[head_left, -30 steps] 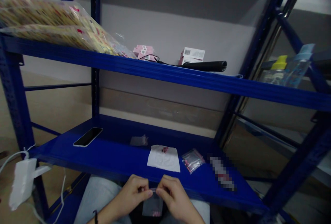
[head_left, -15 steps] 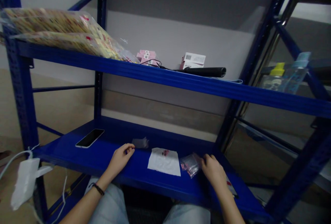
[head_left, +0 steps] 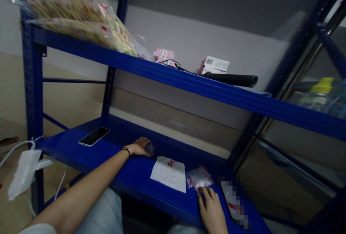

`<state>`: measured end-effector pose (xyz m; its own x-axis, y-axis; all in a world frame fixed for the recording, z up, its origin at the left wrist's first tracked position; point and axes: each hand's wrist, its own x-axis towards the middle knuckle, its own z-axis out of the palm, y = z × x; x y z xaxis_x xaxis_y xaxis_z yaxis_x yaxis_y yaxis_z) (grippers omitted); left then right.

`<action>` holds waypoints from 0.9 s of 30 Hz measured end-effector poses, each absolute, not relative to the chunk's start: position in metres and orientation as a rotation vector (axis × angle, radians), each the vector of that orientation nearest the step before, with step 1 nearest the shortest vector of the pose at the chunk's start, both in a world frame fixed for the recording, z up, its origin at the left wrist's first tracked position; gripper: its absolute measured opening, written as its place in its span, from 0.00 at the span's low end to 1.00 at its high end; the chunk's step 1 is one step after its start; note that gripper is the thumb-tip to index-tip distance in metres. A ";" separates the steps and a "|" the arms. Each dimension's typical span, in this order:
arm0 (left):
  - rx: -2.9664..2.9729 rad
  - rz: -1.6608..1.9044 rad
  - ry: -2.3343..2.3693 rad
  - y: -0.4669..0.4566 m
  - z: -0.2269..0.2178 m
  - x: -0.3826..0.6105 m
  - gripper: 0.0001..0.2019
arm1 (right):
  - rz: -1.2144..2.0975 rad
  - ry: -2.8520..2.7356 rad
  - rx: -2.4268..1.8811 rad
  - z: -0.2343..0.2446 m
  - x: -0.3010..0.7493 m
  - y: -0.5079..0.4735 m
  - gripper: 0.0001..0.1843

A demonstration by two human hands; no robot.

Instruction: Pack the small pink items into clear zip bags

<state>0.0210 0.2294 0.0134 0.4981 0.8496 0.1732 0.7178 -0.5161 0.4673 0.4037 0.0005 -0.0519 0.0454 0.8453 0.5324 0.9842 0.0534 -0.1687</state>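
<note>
Well, in the head view, my left hand (head_left: 139,146) curls over a small clear bag (head_left: 149,149) at eleven o'clock, though I can't tell if it's pinched. My right hand (head_left: 211,210) lies open, fingers apart, just below a zip bag of pink bits (head_left: 197,178) at one o'clock on the blue steel shelf (head_left: 67,148).

Left arm (head_left: 81,180) stretched forward across the frame, left wrist (head_left: 125,151) wearing a thin dark band (head_left: 125,150) (bracelet or hair tie, can't tell), left hand (head_left: 140,146) palm down with fingers bunched and curled forward; right hand (head_left: 211,210) low in frame, palm down, fingers loosely spread and pointing forward, right forearm out of view
</note>
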 end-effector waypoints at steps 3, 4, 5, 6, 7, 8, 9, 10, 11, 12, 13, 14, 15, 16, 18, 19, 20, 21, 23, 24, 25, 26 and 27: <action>2.403 0.612 1.296 0.228 0.009 0.025 0.34 | -0.340 -1.827 -1.832 -0.047 0.403 0.003 0.14; 2.396 0.648 1.293 0.227 0.008 0.025 0.33 | -0.335 -1.819 -1.833 -0.045 0.403 0.003 0.14; 2.387 0.691 1.291 0.224 0.009 0.025 0.32 | -0.336 -1.804 -1.830 -0.042 0.402 0.002 0.14; 2.379 0.738 1.289 0.220 0.011 0.024 0.31 | -0.342 -1.782 -1.816 -0.038 0.400 0.000 0.14; 2.375 0.785 1.288 0.215 0.014 0.024 0.30 | -0.353 -1.754 -1.790 -0.033 0.396 -0.002 0.14; 2.371 0.834 1.275 0.207 0.019 0.024 0.29 | -0.363 -1.728 -1.746 -0.026 0.391 -0.005 0.14; 2.367 0.887 1.241 0.198 0.026 0.024 0.29 | -0.367 -1.716 -1.684 -0.017 0.383 -0.008 0.14; 2.367 0.933 1.187 0.186 0.033 0.024 0.30 | -0.358 -1.725 -1.612 -0.007 0.373 -0.011 0.14; 2.365 0.980 1.094 0.171 0.041 0.025 0.30 | -0.331 -1.758 -1.535 0.006 0.360 -0.015 0.14; 2.362 1.011 0.977 0.154 0.049 0.025 0.31 | -0.293 -1.826 -1.452 0.020 0.345 -0.019 0.14; 2.375 1.000 0.862 0.136 0.056 0.026 0.31 | -0.233 -1.908 -1.386 0.034 0.328 -0.023 0.15; 2.398 0.959 0.760 0.117 0.063 0.026 0.31 | -0.164 -2.015 -1.322 0.048 0.310 -0.027 0.16; 2.416 0.929 0.684 0.098 0.068 0.026 0.31 | -0.080 -2.149 -1.261 0.061 0.293 -0.031 0.18; 2.433 0.893 0.627 0.081 0.071 0.025 0.31 | 0.000 -2.264 -1.193 0.072 0.276 -0.034 0.19; 2.460 0.827 0.560 0.053 0.071 0.021 0.30 | 0.124 -2.401 -1.098 0.084 0.249 -0.036 0.17; 2.467 0.800 0.554 0.044 0.067 0.019 0.30 | 0.161 -2.437 -1.073 0.083 0.238 -0.036 0.15; 2.471 0.777 0.562 0.037 0.061 0.017 0.28 | 0.180 -2.458 -1.061 0.079 0.230 -0.035 0.14; 2.474 0.754 0.580 0.034 0.053 0.015 0.26 | 0.181 -2.473 -1.056 0.071 0.223 -0.033 0.12; 2.482 0.699 0.626 0.032 0.033 0.014 0.21 | 0.142 -2.498 -1.059 0.048 0.215 -0.027 0.11; 2.491 0.670 0.644 0.033 0.024 0.014 0.18 | 0.116 -2.505 -1.065 0.034 0.213 -0.024 0.11; 2.503 0.645 0.657 0.034 0.015 0.015 0.15 | 0.094 -2.506 -1.073 0.022 0.211 -0.021 0.12; 2.513 0.630 0.666 0.035 0.008 0.016 0.13 | 0.081 -2.503 -1.083 0.011 0.211 -0.018 0.13; 2.519 0.626 0.672 0.037 0.002 0.017 0.13 | 0.075 -2.493 -1.092 0.002 0.211 -0.016 0.14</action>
